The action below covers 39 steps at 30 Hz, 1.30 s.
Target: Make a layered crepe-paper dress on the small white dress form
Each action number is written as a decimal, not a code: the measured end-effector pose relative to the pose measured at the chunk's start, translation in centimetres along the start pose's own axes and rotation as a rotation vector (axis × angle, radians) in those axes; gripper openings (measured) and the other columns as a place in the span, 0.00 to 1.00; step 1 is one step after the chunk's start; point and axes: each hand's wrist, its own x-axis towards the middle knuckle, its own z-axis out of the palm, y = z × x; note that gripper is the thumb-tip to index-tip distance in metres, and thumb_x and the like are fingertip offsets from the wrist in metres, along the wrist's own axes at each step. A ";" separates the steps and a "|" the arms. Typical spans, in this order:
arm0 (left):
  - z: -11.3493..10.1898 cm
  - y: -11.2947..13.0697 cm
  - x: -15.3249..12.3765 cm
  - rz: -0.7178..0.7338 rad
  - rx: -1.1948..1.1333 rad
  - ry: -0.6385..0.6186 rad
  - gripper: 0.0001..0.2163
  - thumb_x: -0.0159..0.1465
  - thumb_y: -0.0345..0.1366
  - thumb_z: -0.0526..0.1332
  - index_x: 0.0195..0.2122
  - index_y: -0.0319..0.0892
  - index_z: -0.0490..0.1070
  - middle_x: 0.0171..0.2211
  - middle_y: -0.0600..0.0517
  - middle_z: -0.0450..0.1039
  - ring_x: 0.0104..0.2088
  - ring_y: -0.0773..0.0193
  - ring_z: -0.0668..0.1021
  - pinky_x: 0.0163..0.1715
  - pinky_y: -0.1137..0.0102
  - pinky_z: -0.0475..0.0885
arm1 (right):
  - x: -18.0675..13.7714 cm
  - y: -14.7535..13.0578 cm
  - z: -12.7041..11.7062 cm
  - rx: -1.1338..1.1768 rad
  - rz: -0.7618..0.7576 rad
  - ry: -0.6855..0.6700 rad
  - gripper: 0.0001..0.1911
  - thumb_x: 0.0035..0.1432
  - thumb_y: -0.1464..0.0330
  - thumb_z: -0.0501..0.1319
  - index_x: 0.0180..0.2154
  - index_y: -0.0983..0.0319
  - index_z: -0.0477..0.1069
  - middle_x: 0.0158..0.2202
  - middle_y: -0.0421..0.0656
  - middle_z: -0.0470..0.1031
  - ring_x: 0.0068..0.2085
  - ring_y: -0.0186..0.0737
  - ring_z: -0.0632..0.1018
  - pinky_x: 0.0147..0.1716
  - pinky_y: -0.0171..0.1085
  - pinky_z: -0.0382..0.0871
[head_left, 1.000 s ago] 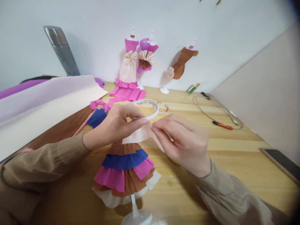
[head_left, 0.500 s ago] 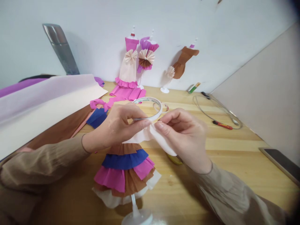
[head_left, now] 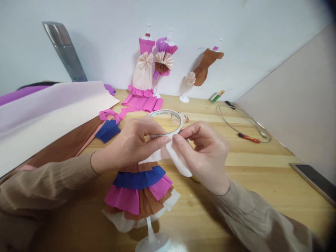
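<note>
My left hand (head_left: 133, 141) is closed, pinching a roll of tape (head_left: 179, 126) and the edge of a white crepe paper strip (head_left: 157, 155). Thumb and forefinger of my right hand (head_left: 202, 150) pinch the same strip close to the left fingertips. From there the strip hangs down in folds below both hands. Beneath them, a small dress form on a white stand (head_left: 153, 241) wears a tiered paper skirt (head_left: 140, 192) in brown, blue, pink and white. The top of that form is hidden behind the strip and my hands.
Large paper sheets (head_left: 52, 122) lie at the left beside a dark bottle (head_left: 65, 52). Blue paper pieces (head_left: 108, 131) and pink paper (head_left: 143, 103) lie farther back. Several dressed forms, one in a brown dress (head_left: 207, 66), stand by the wall. A cable (head_left: 223, 120) and a phone (head_left: 317, 180) are at the right.
My right hand has shifted slightly left, its fingertips now nearly touching the left ones. The strip's hanging end has swung a little left with it.
</note>
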 end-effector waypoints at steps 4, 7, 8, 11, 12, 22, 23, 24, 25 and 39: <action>0.4 0.1 -0.1 -0.024 0.028 0.021 0.12 0.65 0.35 0.60 0.24 0.38 0.74 0.23 0.52 0.73 0.27 0.68 0.71 0.27 0.71 0.65 | -0.1 0.2 0.1 -0.194 -0.241 0.035 0.11 0.54 0.75 0.62 0.24 0.59 0.64 0.21 0.36 0.69 0.24 0.33 0.70 0.27 0.36 0.65; 0.5 0.2 -0.2 -0.076 -0.017 0.012 0.12 0.63 0.34 0.61 0.23 0.38 0.74 0.22 0.53 0.71 0.26 0.69 0.70 0.26 0.72 0.64 | 0.4 0.1 -0.4 -0.107 -0.164 -0.036 0.10 0.54 0.74 0.62 0.24 0.59 0.65 0.22 0.36 0.69 0.24 0.32 0.70 0.26 0.35 0.65; 0.4 0.2 -0.2 -0.104 -0.047 0.009 0.11 0.63 0.35 0.62 0.24 0.37 0.74 0.22 0.53 0.71 0.26 0.69 0.70 0.26 0.72 0.64 | 0.5 0.1 -0.6 -0.021 -0.089 -0.077 0.08 0.55 0.72 0.62 0.25 0.59 0.66 0.22 0.36 0.70 0.24 0.32 0.71 0.25 0.35 0.65; 0.3 0.1 -0.1 -0.187 -0.135 -0.003 0.11 0.63 0.36 0.63 0.25 0.38 0.76 0.23 0.53 0.72 0.27 0.69 0.71 0.25 0.73 0.65 | 1.0 -0.1 -1.2 0.194 0.054 -0.131 0.06 0.56 0.69 0.61 0.27 0.60 0.68 0.24 0.37 0.71 0.24 0.32 0.71 0.23 0.34 0.65; 0.2 0.1 -0.1 -0.206 -0.157 -0.003 0.10 0.63 0.36 0.63 0.26 0.38 0.76 0.23 0.53 0.73 0.27 0.69 0.71 0.25 0.74 0.65 | 1.0 -0.2 -1.3 0.210 0.057 -0.121 0.06 0.56 0.69 0.61 0.27 0.60 0.68 0.24 0.37 0.71 0.24 0.32 0.71 0.23 0.33 0.65; 0.2 -0.1 -0.1 -0.197 -0.194 0.018 0.09 0.62 0.35 0.64 0.25 0.38 0.76 0.23 0.54 0.72 0.26 0.69 0.71 0.24 0.75 0.66 | 0.8 0.0 -1.0 0.090 0.045 -0.081 0.05 0.54 0.72 0.63 0.27 0.59 0.70 0.24 0.37 0.72 0.25 0.33 0.72 0.25 0.35 0.68; 0.3 -0.1 -0.1 -0.197 -0.192 0.017 0.09 0.62 0.35 0.64 0.26 0.38 0.76 0.23 0.54 0.72 0.26 0.69 0.71 0.25 0.74 0.66 | 0.9 0.0 -1.0 0.100 0.060 -0.078 0.04 0.54 0.72 0.63 0.28 0.59 0.70 0.24 0.37 0.72 0.25 0.33 0.72 0.25 0.34 0.68; 0.3 -0.1 -0.1 -0.196 -0.190 0.017 0.09 0.62 0.35 0.63 0.26 0.38 0.76 0.23 0.54 0.73 0.27 0.69 0.71 0.25 0.74 0.66 | 0.9 0.0 -1.1 0.113 0.078 -0.083 0.04 0.54 0.71 0.63 0.28 0.60 0.70 0.24 0.37 0.72 0.24 0.32 0.71 0.25 0.34 0.68; 0.3 -0.1 -0.1 -0.194 -0.186 0.019 0.09 0.62 0.35 0.63 0.26 0.38 0.76 0.24 0.54 0.73 0.27 0.69 0.71 0.25 0.74 0.66 | 0.9 0.0 -1.1 0.129 0.094 -0.092 0.04 0.54 0.70 0.63 0.28 0.60 0.70 0.23 0.36 0.71 0.24 0.32 0.70 0.24 0.34 0.68; 0.4 -0.1 -0.2 -0.184 -0.160 0.012 0.10 0.63 0.35 0.63 0.25 0.38 0.75 0.23 0.54 0.73 0.27 0.69 0.71 0.25 0.74 0.66 | 0.5 -0.1 -0.9 0.001 0.012 -0.108 0.07 0.53 0.74 0.63 0.25 0.59 0.69 0.22 0.37 0.73 0.24 0.33 0.72 0.25 0.35 0.67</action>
